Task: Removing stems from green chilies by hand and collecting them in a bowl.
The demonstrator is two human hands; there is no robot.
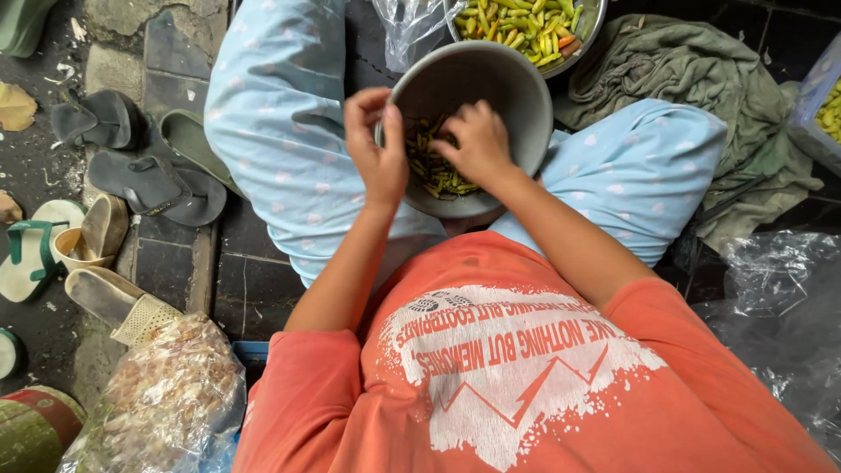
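A grey metal bowl [508, 88] rests on my lap between my knees, tilted toward me, with several small green and yellow chilies [434, 166] in its bottom. My left hand [377, 144] is at the bowl's near left rim, its fingers pinched together over the chilies. Inside the bowl, my right hand [480, 140] curls its fingers down onto the chilies. What each hand pinches is hidden by the fingers. A second metal bowl [589, 26] full of green, yellow and orange chilies stands just beyond the first.
Several sandals and slippers [140, 180] lie on the dark tiled floor at the left. A clear plastic bag of pale peels [166, 398] sits at the lower left. At the right are a green cloth [701, 79], crumpled clear plastic [780, 298] and another bag of chilies [828, 109].
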